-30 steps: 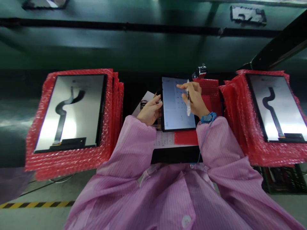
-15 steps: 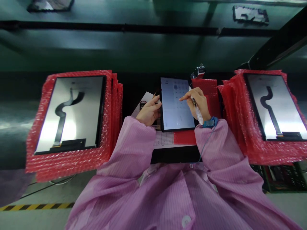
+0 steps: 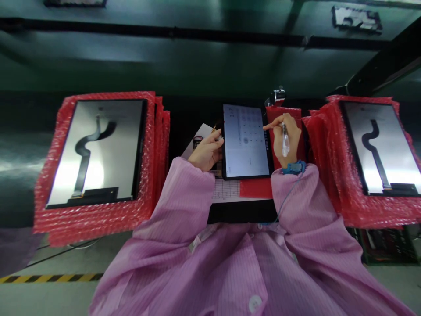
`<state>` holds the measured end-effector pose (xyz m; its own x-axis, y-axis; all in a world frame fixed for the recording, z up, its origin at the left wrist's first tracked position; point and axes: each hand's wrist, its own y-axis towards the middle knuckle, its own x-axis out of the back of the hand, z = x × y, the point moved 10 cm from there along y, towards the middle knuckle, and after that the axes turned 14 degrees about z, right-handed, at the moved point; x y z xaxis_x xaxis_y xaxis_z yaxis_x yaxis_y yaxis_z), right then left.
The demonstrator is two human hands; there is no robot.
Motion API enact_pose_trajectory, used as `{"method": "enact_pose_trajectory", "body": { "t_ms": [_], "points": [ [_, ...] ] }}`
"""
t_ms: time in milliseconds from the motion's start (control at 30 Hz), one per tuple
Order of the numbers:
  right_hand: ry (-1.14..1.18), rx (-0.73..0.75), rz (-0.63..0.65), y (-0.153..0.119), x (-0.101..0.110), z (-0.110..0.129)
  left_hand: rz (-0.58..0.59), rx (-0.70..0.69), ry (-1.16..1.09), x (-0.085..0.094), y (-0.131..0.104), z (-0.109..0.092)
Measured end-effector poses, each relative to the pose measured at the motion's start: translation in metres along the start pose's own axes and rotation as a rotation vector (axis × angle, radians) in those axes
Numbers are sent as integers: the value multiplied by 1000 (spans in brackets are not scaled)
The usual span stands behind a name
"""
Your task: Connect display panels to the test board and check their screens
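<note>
A lit tablet-like screen [image 3: 246,147] lies in the middle, showing a keypad-like display. My left hand [image 3: 208,151] is at its left edge, fingers and thumb gripping that side. My right hand [image 3: 284,138] is at the right edge, its index finger stretched to the screen's border, while the other fingers hold a clear pen [image 3: 285,142]. A blue strap [image 3: 294,167] circles my right wrist. Under the screen are a printed sheet [image 3: 226,188] and a red sheet [image 3: 256,188].
Stacks of red bubble wrap stand at left [image 3: 46,193] and right [image 3: 355,210], each topped by a display panel [image 3: 126,153] [image 3: 384,145] with a dark ribbon cable. A small metal device [image 3: 278,95] sits behind the screen. A dark crate [image 3: 388,245] is at lower right.
My right hand has moved right, its index finger going from the middle of the screen to the right border. The keypad display now shows large characters at its upper left.
</note>
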<state>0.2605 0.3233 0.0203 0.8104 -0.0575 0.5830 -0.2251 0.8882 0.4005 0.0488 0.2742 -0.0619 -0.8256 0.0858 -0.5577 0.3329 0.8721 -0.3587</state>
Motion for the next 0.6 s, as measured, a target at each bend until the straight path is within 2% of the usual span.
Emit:
{"method": "enact_pose_trajectory", "body": {
  "t_ms": [133, 400, 467, 600],
  "points": [
    [-96, -6, 67, 2, -9, -3, -10, 10, -27, -1, -1, 0],
    [-131, 63, 226, 3, -32, 0, 20, 24, -77, -9, -4, -1],
    [-125, 64, 188, 3, -27, 2, 2, 39, -75, -10, -5, -2],
    [-6, 69, 12, -1, -2, 5, -25, 68, -76, -11, -7, -3]
  ]
}}
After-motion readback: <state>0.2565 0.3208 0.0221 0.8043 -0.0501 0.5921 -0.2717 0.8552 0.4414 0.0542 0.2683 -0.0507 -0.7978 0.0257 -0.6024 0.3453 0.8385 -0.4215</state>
